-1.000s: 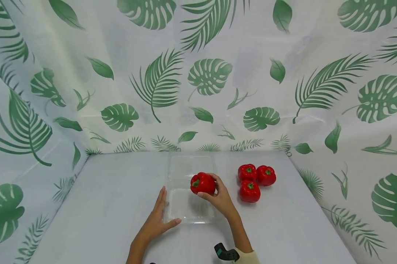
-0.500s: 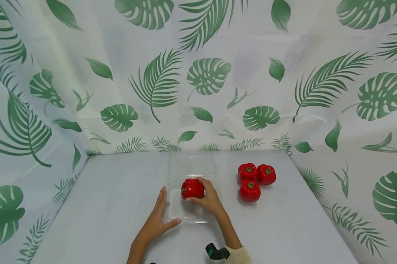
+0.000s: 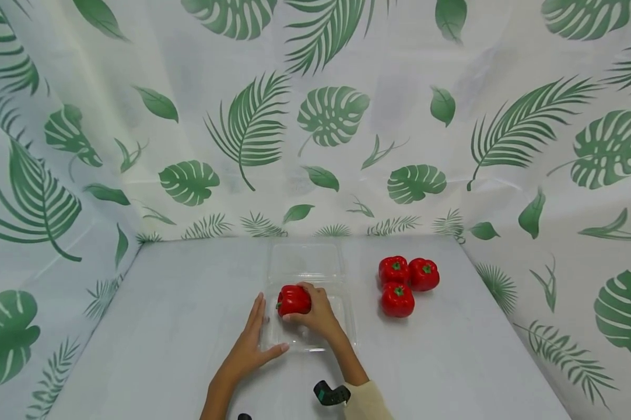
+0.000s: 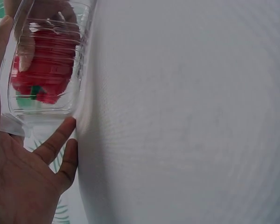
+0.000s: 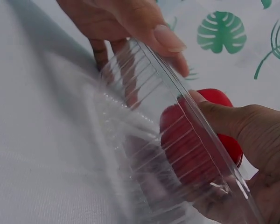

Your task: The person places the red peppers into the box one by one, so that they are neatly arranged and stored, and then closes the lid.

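A creased back wall (image 3: 289, 204) of pale sheeting, printed with green fronds (image 3: 260, 131) and split leaves (image 3: 417, 184), meets a matching left wall (image 3: 97, 224) and right wall (image 3: 562, 251) — all three bordering a flat white tabletop (image 3: 184, 315). Soft light falls across them, leaving faint sheen on the sheeting.

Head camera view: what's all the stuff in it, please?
Plastic clamshell container: 1, clear, open, mid-table
Held bell pepper: 1, red with green stem, over the container's near half
Loose bell peppers: 3, red with green stems, right of the container
Table: 1, white, beneath the container
Leaf-print backdrop: count unclear, white and green, behind and beside table
Devices: 2, black, beside the wrists, one mostly cropped
Sleeve: 1, cream, right forearm
Left hand: 1, container's left side
Right hand: 1, gripping held pepper
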Available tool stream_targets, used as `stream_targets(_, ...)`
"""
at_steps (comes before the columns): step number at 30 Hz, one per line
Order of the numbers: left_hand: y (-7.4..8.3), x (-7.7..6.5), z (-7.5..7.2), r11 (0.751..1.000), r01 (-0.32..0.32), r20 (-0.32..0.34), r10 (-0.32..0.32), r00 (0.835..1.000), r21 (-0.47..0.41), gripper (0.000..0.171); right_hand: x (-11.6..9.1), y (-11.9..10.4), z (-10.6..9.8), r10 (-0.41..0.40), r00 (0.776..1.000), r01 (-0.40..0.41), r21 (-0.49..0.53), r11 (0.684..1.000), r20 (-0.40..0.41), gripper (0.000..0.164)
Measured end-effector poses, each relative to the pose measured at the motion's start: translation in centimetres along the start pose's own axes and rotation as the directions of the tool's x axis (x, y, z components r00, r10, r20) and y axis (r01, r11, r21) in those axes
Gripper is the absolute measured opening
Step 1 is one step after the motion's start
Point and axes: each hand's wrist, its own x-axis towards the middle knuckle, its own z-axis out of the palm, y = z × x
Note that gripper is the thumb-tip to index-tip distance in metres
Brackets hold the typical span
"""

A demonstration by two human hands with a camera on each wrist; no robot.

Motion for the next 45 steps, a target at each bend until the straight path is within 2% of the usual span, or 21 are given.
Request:
stream_targets(19, 0.1, 0.1, 0.1, 1.0, 0.004, -0.014, -0.004, 1.0, 0.001, 0.112, 0.7, -0.6, 2.0, 0.024, 0.999, -0.025, -0.024, 0.999, -0.035, 0.081)
stream_targets(26, 0.0, 0.1, 0.0, 1.0, -0.005, -0.016, 0.005, 1.0, -0.004, 0.109, 0.9, -0.9, 2.3, 0.042, 0.999, -0.042, -0.012, 0.999, -0.024, 0.082)
stream_targets(34, 0.0, 0.1, 0.2, 0.999, -0.029, -0.018, 0.029, 0.999, -0.017, 0.109, 0.4, -0.8, 2.0, 0.005, 1.0, -0.005, 0.021, 1.0, -0.015, 0.084)
stream_targets(39, 0.0, 0.1, 0.1, 1.0, -0.02, -0.006, 0.02, 1.0, -0.016, 0.11, 0.1, -0.7, 1.5, -0.024, 0.999, 0.024, 0.016, 1.0, -0.036, 0.076)
stream_targets(45, -0.2, 0.1, 0.0, 0.999, -0.033, -0.011, 0.033, 0.999, -0.027, 0.11, 0.2, -0.7, 1.5, -0.023, 0.999, 0.023, -0.013, 1.0, -0.041, 0.07)
